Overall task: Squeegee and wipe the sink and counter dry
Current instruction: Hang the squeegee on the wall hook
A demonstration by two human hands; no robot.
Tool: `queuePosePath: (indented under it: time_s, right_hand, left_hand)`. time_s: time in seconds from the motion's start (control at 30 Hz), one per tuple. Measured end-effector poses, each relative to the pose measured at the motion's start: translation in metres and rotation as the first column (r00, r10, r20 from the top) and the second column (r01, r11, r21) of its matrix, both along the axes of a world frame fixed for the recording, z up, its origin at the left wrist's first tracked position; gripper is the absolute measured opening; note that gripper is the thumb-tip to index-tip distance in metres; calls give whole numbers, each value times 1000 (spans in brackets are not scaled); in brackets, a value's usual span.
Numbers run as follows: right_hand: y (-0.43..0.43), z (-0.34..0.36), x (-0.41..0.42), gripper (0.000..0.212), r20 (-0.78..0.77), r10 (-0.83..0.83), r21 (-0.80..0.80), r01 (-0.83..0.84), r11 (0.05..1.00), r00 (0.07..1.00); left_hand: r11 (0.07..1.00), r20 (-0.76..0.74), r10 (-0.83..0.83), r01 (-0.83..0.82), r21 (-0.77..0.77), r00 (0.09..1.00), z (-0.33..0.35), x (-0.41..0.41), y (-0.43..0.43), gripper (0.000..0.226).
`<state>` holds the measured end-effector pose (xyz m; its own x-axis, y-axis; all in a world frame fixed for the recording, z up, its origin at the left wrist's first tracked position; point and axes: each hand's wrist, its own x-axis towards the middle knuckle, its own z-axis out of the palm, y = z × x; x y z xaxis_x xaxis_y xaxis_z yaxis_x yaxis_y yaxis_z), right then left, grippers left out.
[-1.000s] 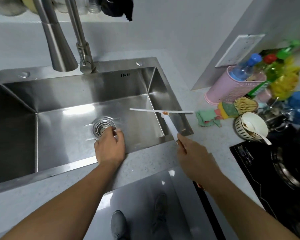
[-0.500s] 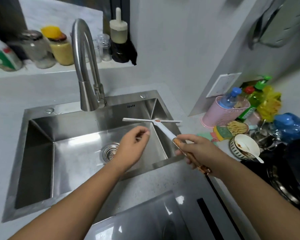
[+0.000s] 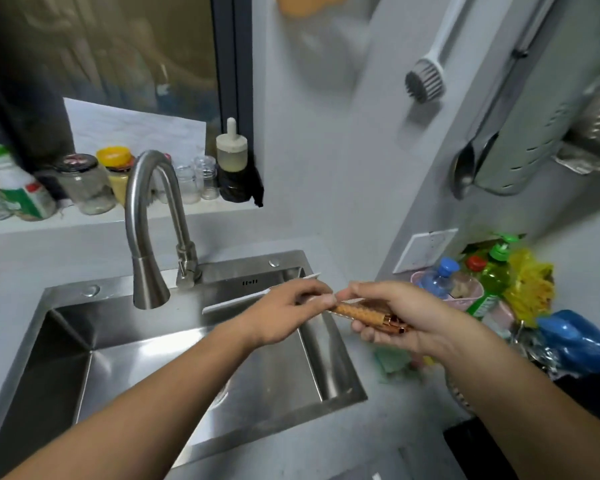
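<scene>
The steel sink (image 3: 63, 299) fills the lower left, set into a grey counter (image 3: 326, 445). Above its right half I hold a white squeegee (image 3: 236, 301) level in the air. My right hand (image 3: 395, 317) grips its orange patterned handle (image 3: 357, 313). My left hand (image 3: 284, 313) pinches the squeegee's neck between thumb and fingers, just left of the handle. The white blade sticks out to the left behind my left hand, and its right tip shows above my fingers.
A tall steel tap (image 3: 153, 230) arches over the sink's back edge. Jars and bottles (image 3: 84, 185) line the windowsill. At the right stand a pink holder with bottles (image 3: 444, 282), a green soap bottle (image 3: 492, 278), a blue bag (image 3: 575, 341) and a green cloth (image 3: 392, 362). A brush (image 3: 426, 77) hangs on the wall.
My left hand rose from the sink's drain and took hold of the squeegee's neck. My right hand lifted the squeegee higher, and my head tilted up.
</scene>
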<state>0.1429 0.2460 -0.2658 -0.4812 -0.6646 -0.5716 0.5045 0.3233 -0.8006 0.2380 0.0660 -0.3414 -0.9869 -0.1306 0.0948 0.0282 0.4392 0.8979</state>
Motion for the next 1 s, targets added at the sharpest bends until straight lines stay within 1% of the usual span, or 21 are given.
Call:
queuePosePath:
  time_s: [0.07,0.13,0.2,0.27,0.3,0.33,0.37,0.4,0.47,0.5,0.53,0.6,0.67,0.73,0.83,0.9,1.0]
  right_hand:
    - [-2,11,-15,39,56,-17,-83,21,996,998]
    - [-3,24,-33,49,82,-33,-197,49,979,996]
    - [-9,40,-50,58,72,-59,-323,79,943,996]
    - [-19,56,-60,59,-16,-85,-417,70,906,996]
    - [-25,64,-63,53,-100,-108,-441,54,896,989]
    - [-32,74,-66,43,-208,-137,-449,29,893,968]
    - [-38,83,-68,32,-332,-161,-436,1,900,930]
    - [-43,94,-70,24,-457,-177,-405,-27,914,872]
    - [-53,118,-76,16,-664,-195,-346,-65,936,722]
    - [-57,130,-78,13,-739,-201,-321,-73,944,643]
    - [-63,145,-82,11,-800,-211,-299,-68,952,561]
    - [-74,174,-90,12,-880,-240,-264,-3,965,410]
    - [-85,204,-103,13,-917,-270,-254,92,963,293]
    - [-98,235,-117,14,-933,-280,-249,155,956,228]
    - [-113,275,-137,20,-928,-311,-260,239,936,208]
    - [-119,296,-150,24,-934,-315,-255,304,918,169]
    - [-125,320,-165,33,-947,-298,-233,381,895,122]
  left_hand:
    - [1000,-2,11,-11,-16,1000,9,-12,1,39]
    - [997,5,52,-52,48,999,23,-25,1,37]
    - [989,-7,99,-98,115,995,40,-39,-3,31]
    - [981,-26,137,-132,144,990,59,-53,-10,30]
    - [975,-25,149,-143,171,988,69,-58,-12,32]
    - [970,-32,157,-148,193,987,81,-65,-16,32]
    - [970,-44,153,-142,196,987,92,-70,-18,31]
    - [973,-59,147,-134,189,987,105,-76,-20,30]
    - [977,-110,124,-102,186,986,131,-88,-25,26]
    - [979,-135,115,-89,182,984,144,-93,-26,24]
    - [981,-166,110,-81,174,980,159,-100,-29,21]
    - [984,-234,106,-68,166,966,188,-115,-35,19]
    - [983,-283,117,-71,170,952,217,-132,-44,20]
    - [984,-319,121,-72,160,940,245,-149,-53,21]
    - [981,-362,115,-48,189,925,281,-174,-64,21]
    - [978,-378,87,-8,206,922,300,-193,-69,19]
    - [971,-369,55,36,236,928,319,-219,-73,28]
